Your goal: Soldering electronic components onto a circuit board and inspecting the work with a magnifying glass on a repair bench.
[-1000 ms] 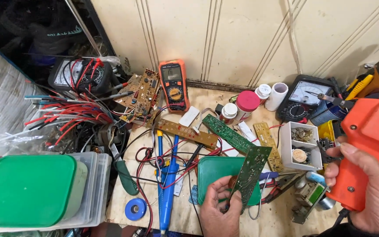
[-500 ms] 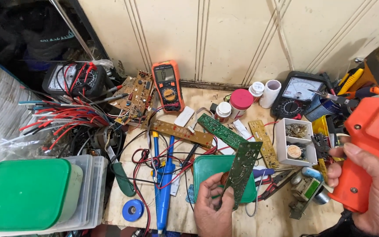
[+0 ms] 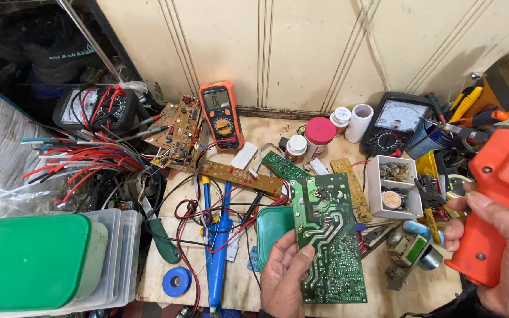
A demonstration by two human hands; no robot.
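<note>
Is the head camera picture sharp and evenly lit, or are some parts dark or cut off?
Head view: the green circuit board in the left hand is sharp; the upper left corner is dark; the orange tool in the right hand is cut off at the edge.

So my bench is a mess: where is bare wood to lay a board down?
Bare wood shows between the orange multimeter and pink-lidded jar, and at the front edge near the blue tape roll. The middle is crowded with wires and boards.

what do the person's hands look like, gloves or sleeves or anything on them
Both are bare: no gloves, rings or watch show. The left hand is seen from its thumb side, with short nails. The right hand also has short nails. No sleeve is visible on either; the wrists run out of frame.
</note>
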